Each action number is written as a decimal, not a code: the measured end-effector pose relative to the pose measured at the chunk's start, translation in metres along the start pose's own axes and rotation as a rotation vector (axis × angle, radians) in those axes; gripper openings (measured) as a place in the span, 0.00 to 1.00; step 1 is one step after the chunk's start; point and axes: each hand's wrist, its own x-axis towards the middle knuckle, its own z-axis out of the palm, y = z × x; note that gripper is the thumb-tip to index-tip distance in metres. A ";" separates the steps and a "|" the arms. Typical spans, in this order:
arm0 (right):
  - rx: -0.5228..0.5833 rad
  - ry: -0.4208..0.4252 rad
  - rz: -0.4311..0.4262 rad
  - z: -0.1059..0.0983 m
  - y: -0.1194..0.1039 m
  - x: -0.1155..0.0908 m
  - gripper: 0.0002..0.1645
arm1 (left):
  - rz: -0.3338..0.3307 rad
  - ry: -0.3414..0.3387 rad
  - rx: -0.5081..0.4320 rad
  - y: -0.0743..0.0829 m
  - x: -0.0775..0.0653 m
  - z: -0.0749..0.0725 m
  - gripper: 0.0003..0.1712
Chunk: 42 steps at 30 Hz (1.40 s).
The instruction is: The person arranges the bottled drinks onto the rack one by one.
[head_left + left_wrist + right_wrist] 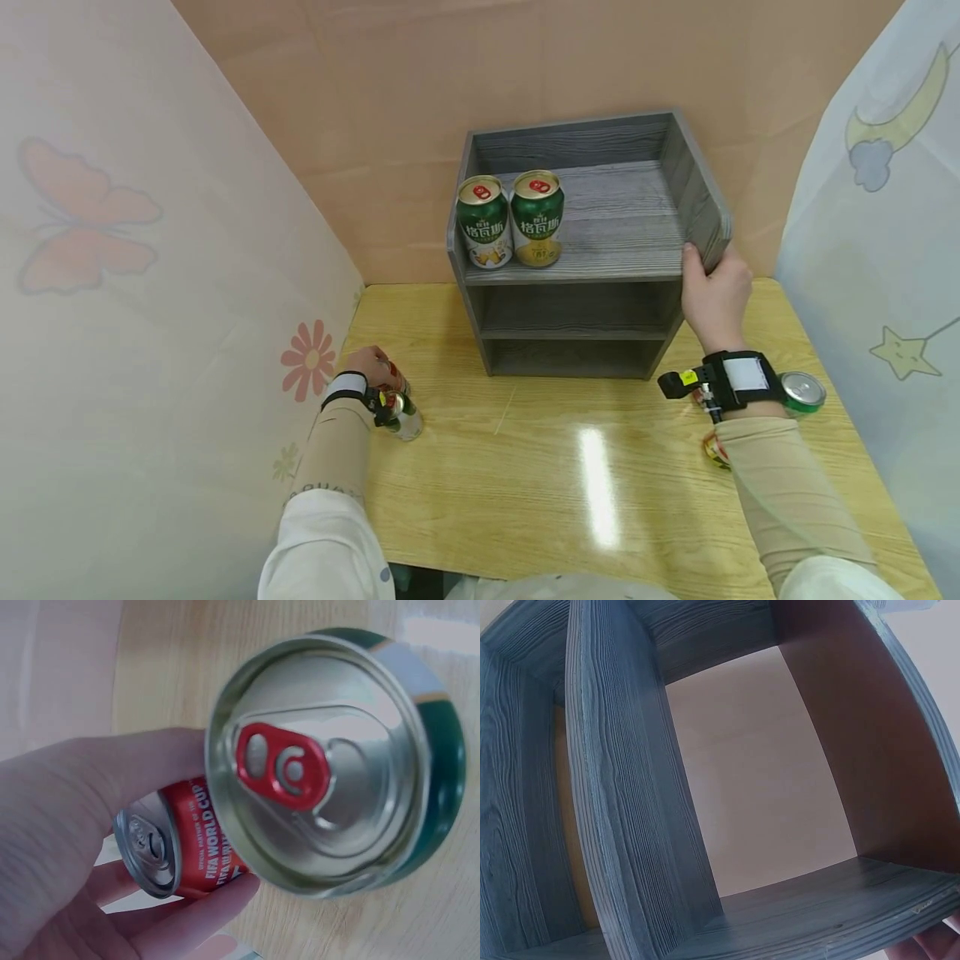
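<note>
A grey wooden shelf unit (622, 221) stands at the back of the table. My right hand (716, 298) grips its right side panel near the front edge; only some fingertips (930, 943) show in the right wrist view. Two green cans, a left one (483, 223) and a right one (537, 221), stand upright side by side at the left of the upper shelf. At the table's left, my left hand (366, 365) holds a red soda can (201, 836) between thumb and fingers. Right beside it is a green and white can (300, 765) with a red pull tab.
By my right forearm stands a green can (802, 392), with a red and yellow can (716, 450) partly hidden by the arm. Printed panels flank the wooden table (525, 475) left and right, and a brown sheet (375, 125) hangs behind the shelf.
</note>
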 end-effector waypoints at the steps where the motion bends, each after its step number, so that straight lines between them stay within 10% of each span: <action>1: -0.001 0.000 -0.001 0.000 0.000 0.000 0.23 | -0.003 0.001 0.000 0.000 0.000 0.000 0.32; 16: 0.003 -0.010 -0.006 -0.001 -0.001 0.001 0.24 | -0.050 0.008 -0.024 0.005 -0.003 0.003 0.29; 42: -0.001 -0.004 -0.025 -0.001 0.000 -0.001 0.24 | 0.063 0.039 -0.026 0.006 -0.002 -0.011 0.27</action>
